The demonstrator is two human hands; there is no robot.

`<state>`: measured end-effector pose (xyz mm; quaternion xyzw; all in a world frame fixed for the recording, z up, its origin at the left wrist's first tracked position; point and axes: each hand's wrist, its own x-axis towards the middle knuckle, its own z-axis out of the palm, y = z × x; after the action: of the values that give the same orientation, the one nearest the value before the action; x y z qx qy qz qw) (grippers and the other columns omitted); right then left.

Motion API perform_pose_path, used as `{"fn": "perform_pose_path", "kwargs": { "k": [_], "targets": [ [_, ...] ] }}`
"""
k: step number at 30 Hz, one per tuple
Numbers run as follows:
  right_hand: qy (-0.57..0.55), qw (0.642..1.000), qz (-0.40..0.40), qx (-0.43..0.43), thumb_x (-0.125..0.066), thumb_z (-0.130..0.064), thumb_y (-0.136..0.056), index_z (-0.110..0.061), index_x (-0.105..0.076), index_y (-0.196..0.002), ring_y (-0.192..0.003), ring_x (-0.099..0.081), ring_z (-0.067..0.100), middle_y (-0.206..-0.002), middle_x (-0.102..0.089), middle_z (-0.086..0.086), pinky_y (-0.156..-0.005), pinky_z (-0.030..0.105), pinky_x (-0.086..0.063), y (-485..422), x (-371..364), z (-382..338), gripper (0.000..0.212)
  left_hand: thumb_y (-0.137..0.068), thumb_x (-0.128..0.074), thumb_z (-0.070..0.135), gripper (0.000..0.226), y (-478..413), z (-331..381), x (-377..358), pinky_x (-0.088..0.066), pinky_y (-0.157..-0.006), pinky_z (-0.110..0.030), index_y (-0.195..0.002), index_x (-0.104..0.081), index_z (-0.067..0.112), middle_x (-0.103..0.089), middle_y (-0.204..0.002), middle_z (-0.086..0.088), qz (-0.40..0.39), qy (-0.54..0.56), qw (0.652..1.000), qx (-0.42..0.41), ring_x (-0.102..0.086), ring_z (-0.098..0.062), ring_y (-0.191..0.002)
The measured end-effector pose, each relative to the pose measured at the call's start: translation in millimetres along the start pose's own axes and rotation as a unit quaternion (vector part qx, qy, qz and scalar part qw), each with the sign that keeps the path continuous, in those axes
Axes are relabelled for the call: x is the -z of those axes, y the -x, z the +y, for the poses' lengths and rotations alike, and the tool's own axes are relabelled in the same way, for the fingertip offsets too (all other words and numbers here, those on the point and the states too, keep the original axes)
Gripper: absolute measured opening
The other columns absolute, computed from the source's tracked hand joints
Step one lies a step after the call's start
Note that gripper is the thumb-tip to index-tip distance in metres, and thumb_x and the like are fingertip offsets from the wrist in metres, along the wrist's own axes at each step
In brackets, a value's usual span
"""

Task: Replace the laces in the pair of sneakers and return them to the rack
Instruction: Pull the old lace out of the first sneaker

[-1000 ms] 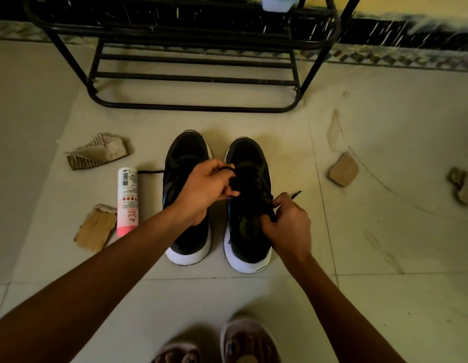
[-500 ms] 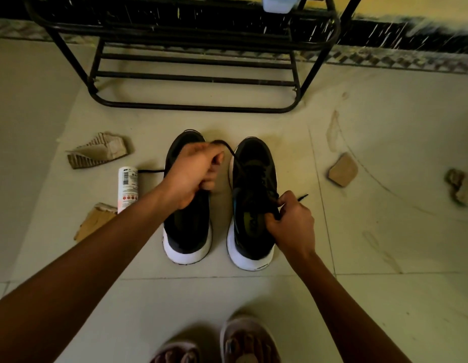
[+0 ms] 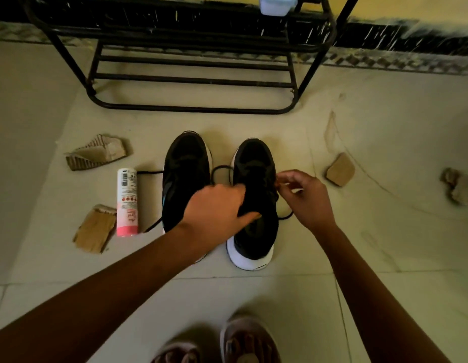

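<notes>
Bottom centre, sandalled feet (image 3: 250, 341) on the tile. Just above them the left hand (image 3: 217, 210) reaches across and hides the heel of the left-side sneaker (image 3: 185, 166), with its fingers curled on the tongue of the right-side sneaker (image 3: 256, 231). The right hand (image 3: 303, 197) sits at that shoe's right edge pinching the black lace (image 3: 222, 166), which loops out between the shoes. Hands are apart. Left of the pair there's a pink-and-white spray can (image 3: 127, 203) lying flat and two cardboard scraps (image 3: 96, 153). Another scrap (image 3: 340, 169) lies to the right. The black rack (image 3: 191, 109) runs across the top.
</notes>
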<state>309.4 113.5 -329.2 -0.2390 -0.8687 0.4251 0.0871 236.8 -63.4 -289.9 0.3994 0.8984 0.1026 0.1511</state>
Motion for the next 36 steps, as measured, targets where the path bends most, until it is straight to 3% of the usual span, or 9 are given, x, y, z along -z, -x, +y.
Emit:
{"fn": "perform_pose_path", "kwargs": {
  "k": [4,7,10,16,19,22,26,31,36],
  "targets": [
    [0.018,0.998,-0.052,-0.001,-0.07,-0.007,-0.08,-0.021,-0.065,-0.087,-0.071,-0.064,-0.005,-0.078,-0.072,-0.005,-0.066,0.011,-0.048,-17,-3,-9,0.017,-0.093,-0.048,0.044,0.043,-4,-6,-21,-0.046,-0.075,-0.028,-0.122,-0.051,0.012,-0.062,-0.095,-0.009,-0.114,0.056,0.991,0.039,-0.061,-0.024,-0.09],
    [0.026,0.997,-0.074,-0.01,-0.071,-0.006,-0.076,-0.019,-0.064,-0.086,-0.074,-0.067,0.003,-0.078,-0.074,-0.001,-0.073,0.018,-0.051,-22,-2,-13,0.018,-0.094,-0.053,0.03,0.034,-5,-8,-28,-0.051,-0.08,-0.034,-0.117,-0.052,0.006,-0.06,-0.082,-0.01,-0.148,0.183,0.97,0.068,-0.064,-0.029,-0.086],
    [-0.002,0.994,-0.103,-0.02,-0.071,-0.003,-0.076,-0.015,-0.063,-0.087,-0.072,-0.067,0.0,-0.077,-0.074,0.0,-0.073,0.014,-0.052,-22,-1,-17,0.019,-0.092,-0.054,0.021,0.031,-6,-7,-29,-0.053,-0.084,-0.041,-0.117,-0.049,0.004,-0.067,-0.095,-0.018,-0.171,0.256,0.947,0.093,-0.065,-0.034,-0.088],
    [0.038,0.996,-0.076,0.005,-0.068,-0.003,-0.073,-0.022,-0.049,-0.078,-0.072,-0.066,0.01,-0.072,-0.069,0.001,-0.071,0.025,-0.049,-19,-8,-22,0.028,-0.091,-0.053,0.017,0.026,-9,-7,-32,-0.055,-0.079,-0.043,-0.112,-0.052,0.002,-0.069,-0.092,-0.02,-0.175,0.293,0.934,0.106,-0.067,-0.035,-0.083],
    [-0.049,0.995,-0.075,-0.048,-0.062,-0.001,-0.079,-0.024,-0.039,-0.077,-0.076,-0.063,0.019,-0.075,-0.065,0.007,-0.074,0.03,-0.05,-21,-8,-19,0.033,-0.09,-0.053,0.015,0.025,-8,-8,-34,-0.056,-0.077,-0.043,-0.111,-0.052,0.002,-0.069,-0.093,-0.019,-0.175,0.307,0.928,0.119,-0.068,-0.034,-0.08],
    [-0.178,0.975,-0.075,-0.112,-0.051,0.009,-0.085,-0.019,-0.036,-0.079,-0.073,-0.062,0.022,-0.077,-0.057,0.011,-0.066,0.022,-0.053,-21,-6,-18,0.033,-0.09,-0.053,0.012,0.029,-8,-8,-34,-0.057,-0.076,-0.044,-0.117,-0.052,0.002,-0.069,-0.094,-0.019,-0.174,0.33,0.918,0.131,-0.069,-0.034,-0.08],
    [-0.193,0.968,-0.095,-0.126,-0.044,0.011,-0.088,-0.018,-0.035,-0.081,-0.067,-0.063,0.013,-0.079,-0.056,0.008,-0.056,0.017,-0.051,-22,-6,-19,0.031,-0.089,-0.055,0.011,0.038,-9,-7,-32,-0.057,-0.078,-0.045,-0.126,-0.047,0.002,-0.068,-0.099,-0.02,-0.182,0.342,0.911,0.143,-0.068,-0.037,-0.084],
    [-0.241,0.942,-0.162,-0.168,-0.045,0.008,-0.091,-0.017,-0.04,-0.085,-0.043,-0.044,0.002,-0.072,-0.044,0.007,-0.041,0.016,-0.03,-30,0,-20,0.026,-0.09,-0.052,0.007,0.031,-5,-8,-27,-0.057,-0.077,-0.047,-0.121,-0.051,0.001,-0.069,-0.092,-0.023,-0.192,0.406,0.876,0.176,-0.069,-0.038,-0.077],
    [-0.014,0.967,-0.247,-0.066,-0.072,0.003,-0.076,-0.019,-0.061,-0.087,-0.058,-0.055,0.0,-0.077,-0.062,0.002,-0.054,0.012,-0.044,-38,23,-22,0.027,-0.091,-0.049,0.006,0.038,-3,-1,-28,-0.057,-0.075,-0.047,-0.129,-0.049,0.006,-0.069,-0.099,-0.021,-0.189,0.407,0.878,0.166,-0.07,-0.036,-0.075]
  ]
}}
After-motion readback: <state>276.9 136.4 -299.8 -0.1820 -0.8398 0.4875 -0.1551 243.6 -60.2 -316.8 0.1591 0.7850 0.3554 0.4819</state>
